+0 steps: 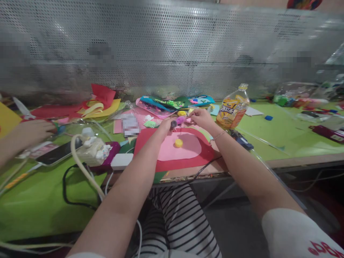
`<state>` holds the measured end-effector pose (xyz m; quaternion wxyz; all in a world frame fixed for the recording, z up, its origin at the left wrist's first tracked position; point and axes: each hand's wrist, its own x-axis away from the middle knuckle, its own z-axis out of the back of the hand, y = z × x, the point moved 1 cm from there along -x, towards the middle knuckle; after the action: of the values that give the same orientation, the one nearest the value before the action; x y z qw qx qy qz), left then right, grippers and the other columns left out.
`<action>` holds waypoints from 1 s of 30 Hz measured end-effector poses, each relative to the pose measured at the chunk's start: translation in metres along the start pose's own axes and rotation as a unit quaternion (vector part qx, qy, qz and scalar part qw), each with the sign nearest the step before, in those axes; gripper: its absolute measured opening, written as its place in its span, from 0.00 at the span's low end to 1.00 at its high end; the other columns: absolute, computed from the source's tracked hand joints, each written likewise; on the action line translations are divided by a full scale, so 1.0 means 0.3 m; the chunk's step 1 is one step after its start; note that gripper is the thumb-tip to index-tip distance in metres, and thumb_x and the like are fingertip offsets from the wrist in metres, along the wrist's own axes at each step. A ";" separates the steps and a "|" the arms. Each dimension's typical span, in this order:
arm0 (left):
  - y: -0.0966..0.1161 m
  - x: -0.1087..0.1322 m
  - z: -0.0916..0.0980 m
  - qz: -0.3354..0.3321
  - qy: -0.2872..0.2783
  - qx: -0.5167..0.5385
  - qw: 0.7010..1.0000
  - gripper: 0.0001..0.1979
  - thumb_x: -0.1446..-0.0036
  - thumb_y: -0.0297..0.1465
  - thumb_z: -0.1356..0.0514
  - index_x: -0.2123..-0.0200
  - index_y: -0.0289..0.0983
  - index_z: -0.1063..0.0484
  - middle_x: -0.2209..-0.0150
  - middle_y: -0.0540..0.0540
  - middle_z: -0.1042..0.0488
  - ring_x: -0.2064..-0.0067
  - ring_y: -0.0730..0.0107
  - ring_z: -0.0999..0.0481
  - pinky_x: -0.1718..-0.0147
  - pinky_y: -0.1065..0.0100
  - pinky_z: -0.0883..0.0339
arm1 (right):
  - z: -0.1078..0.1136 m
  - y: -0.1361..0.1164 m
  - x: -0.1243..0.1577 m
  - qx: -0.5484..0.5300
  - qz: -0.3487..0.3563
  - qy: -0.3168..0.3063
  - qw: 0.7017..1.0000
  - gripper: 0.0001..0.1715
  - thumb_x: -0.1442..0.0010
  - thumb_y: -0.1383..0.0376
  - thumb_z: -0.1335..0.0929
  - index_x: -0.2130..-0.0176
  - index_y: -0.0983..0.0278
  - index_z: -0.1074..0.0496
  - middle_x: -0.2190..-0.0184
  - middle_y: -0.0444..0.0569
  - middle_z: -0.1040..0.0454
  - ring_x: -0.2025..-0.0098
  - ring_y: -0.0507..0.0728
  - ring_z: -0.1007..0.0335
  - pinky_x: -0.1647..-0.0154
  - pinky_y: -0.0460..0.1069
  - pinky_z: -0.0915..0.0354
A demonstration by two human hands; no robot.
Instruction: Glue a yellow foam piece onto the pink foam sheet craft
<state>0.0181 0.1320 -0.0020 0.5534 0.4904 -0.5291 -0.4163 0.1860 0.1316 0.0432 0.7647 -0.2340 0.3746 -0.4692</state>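
Observation:
My left hand (pixel 166 125) is closed round a small dark thing with a rounded end (pixel 173 124), whose kind I cannot make out. Just right of it lies a purple lump (pixel 181 120) that looks like modelling clay. My right hand (pixel 199 117) has its fingers pinched together beside that lump; what they hold is too small to name. Below both hands is a red sheet (pixel 145 148) bearing a pink rounded sheet (pixel 190 150), with a yellow round piece (pixel 178 143) near its middle. Another yellow lump (pixel 181 113) sits behind the purple one.
A bottle of orange drink (pixel 233 109) stands right of my right hand. Decorated paper pieces (pixel 176 103) lie behind. On the left are a white charger (pixel 122 161), cables, a phone (pixel 60 152), scissors (pixel 23 109) and another person's hand (pixel 34 134). A perforated metal screen (pixel 166 50) backs the table.

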 end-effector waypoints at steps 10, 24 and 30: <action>0.009 0.070 -0.011 0.039 -0.045 0.021 0.998 0.15 0.45 0.40 0.51 0.78 0.36 0.42 0.86 0.54 0.41 0.89 0.85 0.50 0.88 0.79 0.59 | -0.016 -0.058 0.036 -0.100 0.192 0.048 0.975 0.21 0.41 0.52 0.41 0.72 0.65 0.33 0.81 0.42 0.36 0.78 0.48 0.40 0.76 0.44 0.42; 0.016 0.078 -0.008 0.098 -0.120 0.056 0.986 0.20 0.46 0.46 0.52 0.82 0.37 0.47 0.88 0.57 0.53 0.89 0.85 0.58 0.90 0.78 0.66 | -0.059 -0.092 0.076 0.109 0.324 0.019 0.940 0.19 0.36 0.60 0.46 0.71 0.64 0.34 0.72 0.48 0.34 0.67 0.52 0.39 0.63 0.46 0.43; 0.005 0.062 -0.005 0.102 -0.157 0.035 0.982 0.22 0.48 0.47 0.52 0.85 0.39 0.51 0.89 0.57 0.57 0.89 0.84 0.60 0.91 0.76 0.68 | -0.075 -0.080 0.070 0.121 0.321 0.011 0.939 0.19 0.37 0.61 0.45 0.72 0.65 0.34 0.74 0.48 0.36 0.70 0.52 0.41 0.66 0.46 0.44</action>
<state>0.0212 0.1140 0.0027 0.4855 0.3813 -0.6708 -0.4110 0.1610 0.1020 0.0391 0.8930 -0.0019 0.3791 -0.2427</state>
